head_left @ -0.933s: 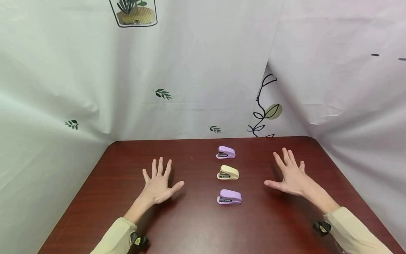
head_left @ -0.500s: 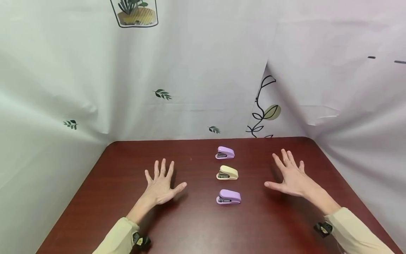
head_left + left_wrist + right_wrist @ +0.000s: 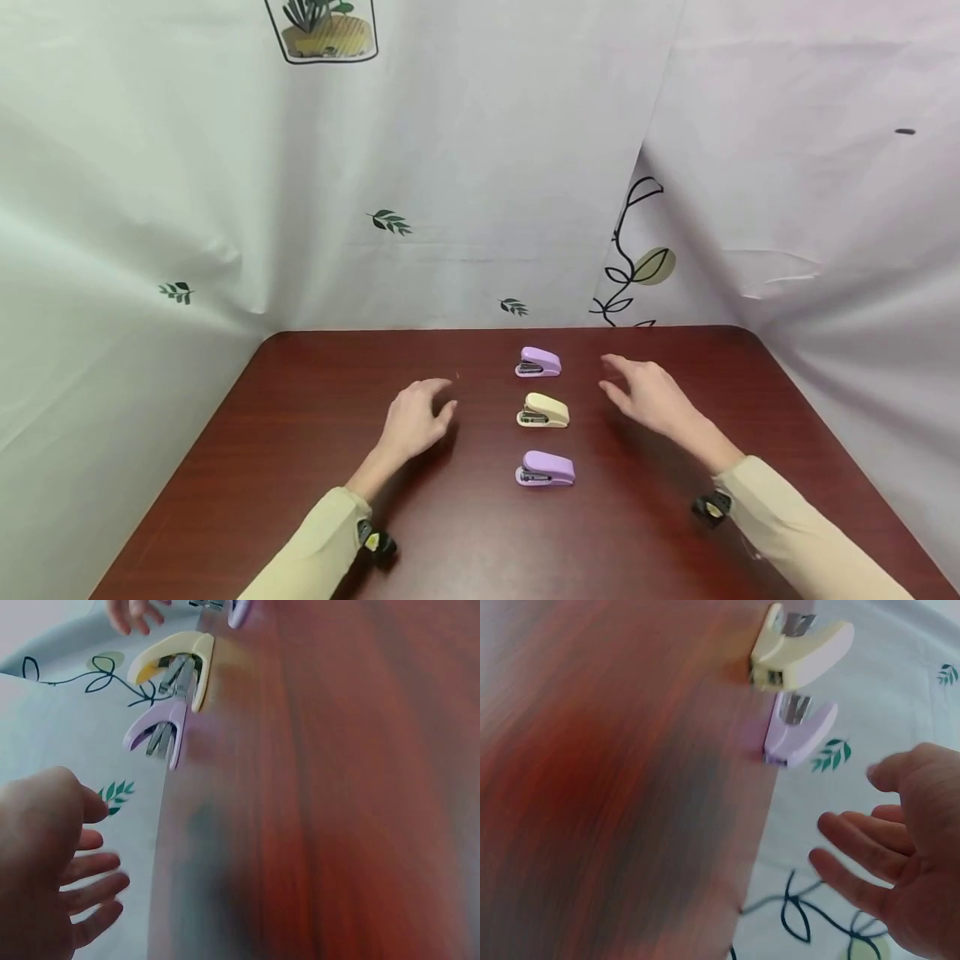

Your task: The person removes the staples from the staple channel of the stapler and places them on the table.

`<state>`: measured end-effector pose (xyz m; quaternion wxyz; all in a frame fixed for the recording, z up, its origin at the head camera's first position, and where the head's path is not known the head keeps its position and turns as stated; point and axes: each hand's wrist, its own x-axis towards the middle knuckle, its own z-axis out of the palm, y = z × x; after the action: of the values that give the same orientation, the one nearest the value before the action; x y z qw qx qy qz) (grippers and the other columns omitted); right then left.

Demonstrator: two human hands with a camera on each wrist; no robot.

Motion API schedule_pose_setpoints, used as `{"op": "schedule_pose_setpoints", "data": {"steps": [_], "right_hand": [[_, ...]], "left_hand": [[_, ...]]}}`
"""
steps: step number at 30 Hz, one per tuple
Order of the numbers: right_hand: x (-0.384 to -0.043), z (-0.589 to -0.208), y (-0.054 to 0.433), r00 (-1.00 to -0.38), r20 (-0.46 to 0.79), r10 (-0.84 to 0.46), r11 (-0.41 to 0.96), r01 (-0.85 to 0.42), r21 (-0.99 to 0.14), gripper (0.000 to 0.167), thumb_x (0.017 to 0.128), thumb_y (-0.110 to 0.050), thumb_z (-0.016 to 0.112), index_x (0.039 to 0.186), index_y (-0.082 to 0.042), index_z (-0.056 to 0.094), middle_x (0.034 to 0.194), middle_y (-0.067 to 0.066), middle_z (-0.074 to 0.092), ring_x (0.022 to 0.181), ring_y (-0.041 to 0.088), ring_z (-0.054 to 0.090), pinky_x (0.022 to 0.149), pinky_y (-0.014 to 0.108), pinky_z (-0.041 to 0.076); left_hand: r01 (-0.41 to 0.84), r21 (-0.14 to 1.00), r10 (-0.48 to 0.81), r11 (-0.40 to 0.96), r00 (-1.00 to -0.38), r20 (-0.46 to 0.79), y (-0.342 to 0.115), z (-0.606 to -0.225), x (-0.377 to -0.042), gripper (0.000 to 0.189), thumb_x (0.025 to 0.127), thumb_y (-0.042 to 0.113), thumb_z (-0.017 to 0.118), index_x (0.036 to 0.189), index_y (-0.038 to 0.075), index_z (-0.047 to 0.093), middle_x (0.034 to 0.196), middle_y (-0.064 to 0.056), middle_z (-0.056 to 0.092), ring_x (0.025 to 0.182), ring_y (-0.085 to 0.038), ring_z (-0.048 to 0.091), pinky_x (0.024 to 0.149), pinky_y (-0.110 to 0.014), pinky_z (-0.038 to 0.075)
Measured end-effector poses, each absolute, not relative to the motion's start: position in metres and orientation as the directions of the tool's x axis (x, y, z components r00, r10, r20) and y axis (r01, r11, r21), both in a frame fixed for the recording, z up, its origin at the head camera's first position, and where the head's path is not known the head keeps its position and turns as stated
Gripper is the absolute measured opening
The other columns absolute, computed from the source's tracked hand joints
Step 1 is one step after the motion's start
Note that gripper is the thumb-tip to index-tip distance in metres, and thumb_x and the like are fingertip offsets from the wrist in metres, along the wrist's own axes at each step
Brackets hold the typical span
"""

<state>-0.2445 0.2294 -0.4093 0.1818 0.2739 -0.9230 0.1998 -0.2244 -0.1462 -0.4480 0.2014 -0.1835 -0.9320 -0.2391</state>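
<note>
Three small staplers lie in a column on the table: a far purple stapler (image 3: 540, 362), a cream stapler (image 3: 544, 411) in the middle and a near purple stapler (image 3: 546, 469). To their left hovers my left hand (image 3: 414, 421), fingers loosely bent, holding nothing. My right hand (image 3: 651, 397) is to their right, thumb and fingers apart and nothing between them; it is nearest the far purple and cream staplers. Both wrist views show relaxed, separated fingers. The right wrist view has the cream stapler (image 3: 799, 652) and far purple stapler (image 3: 799, 735) beyond the hand.
The dark red-brown table (image 3: 465, 550) has rounded far corners. A pale curtain (image 3: 465, 150) with printed leaves hangs behind it and along both sides. Each sleeve cuff carries a small dark device, one on the left wrist (image 3: 377, 542) and one on the right (image 3: 711, 508).
Both hands have moved inward toward the staplers, and their spread fingers have drawn together and bent. The staplers keep their places on the table.
</note>
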Motion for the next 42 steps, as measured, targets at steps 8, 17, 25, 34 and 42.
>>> {"op": "schedule_pose_setpoints", "data": {"steps": [8,17,25,34,42], "right_hand": [[-0.274,-0.418,0.196,-0.803,0.431,-0.413,0.71,-0.58,-0.4,0.022,0.087,-0.001,0.072,0.109,0.003,0.069,0.096,0.013,0.071,0.081,0.025,0.069,0.071,0.043,0.056],[-0.304,-0.418,0.169,-0.789,0.392,-0.473,0.674,-0.611,-0.416,0.023,0.085,0.003,0.071,0.108,0.003,0.068,0.096,0.012,0.066,0.084,0.026,0.065,0.074,0.042,0.054],[-0.318,-0.424,0.159,-0.803,0.333,-0.494,0.659,-0.596,-0.459,0.03,0.085,0.006,0.07,0.115,0.005,0.065,0.105,0.018,0.061,0.098,0.033,0.061,0.088,0.048,0.049],[-0.324,-0.423,0.152,-0.794,0.292,-0.533,0.659,-0.606,-0.445,0.035,0.084,0.006,0.068,0.118,0.002,0.061,0.108,0.02,0.059,0.1,0.036,0.055,0.088,0.051,0.045],[-0.325,-0.418,0.143,-0.789,0.254,-0.559,0.667,-0.61,-0.428,0.035,0.083,0.005,0.07,0.117,-0.002,0.061,0.107,0.019,0.059,0.1,0.039,0.054,0.087,0.053,0.044]], "left_hand": [[0.373,0.606,0.181,0.703,-0.918,0.354,-0.103,-0.462,-0.269,0.02,0.086,0.011,0.075,0.104,0.003,0.073,0.089,-0.003,0.071,0.079,-0.017,0.066,0.072,-0.034,0.052],[0.359,0.665,0.176,0.655,-0.928,0.328,-0.075,-0.467,-0.303,0.025,0.083,0.009,0.078,0.106,0.001,0.072,0.095,-0.008,0.068,0.086,-0.021,0.064,0.079,-0.035,0.051],[0.392,0.663,0.208,0.638,-0.916,0.342,-0.053,-0.471,-0.313,0.029,0.08,0.01,0.081,0.107,0.003,0.073,0.095,-0.005,0.068,0.083,-0.019,0.062,0.077,-0.032,0.049],[0.38,0.652,0.209,0.656,-0.922,0.326,-0.045,-0.478,-0.32,0.028,0.079,0.009,0.083,0.105,0.003,0.073,0.094,-0.005,0.067,0.084,-0.019,0.062,0.077,-0.031,0.049],[0.4,0.644,0.214,0.652,-0.912,0.351,-0.042,-0.479,-0.322,0.022,0.077,0.006,0.083,0.098,0.002,0.075,0.087,-0.004,0.064,0.08,-0.019,0.061,0.073,-0.03,0.049]]}}
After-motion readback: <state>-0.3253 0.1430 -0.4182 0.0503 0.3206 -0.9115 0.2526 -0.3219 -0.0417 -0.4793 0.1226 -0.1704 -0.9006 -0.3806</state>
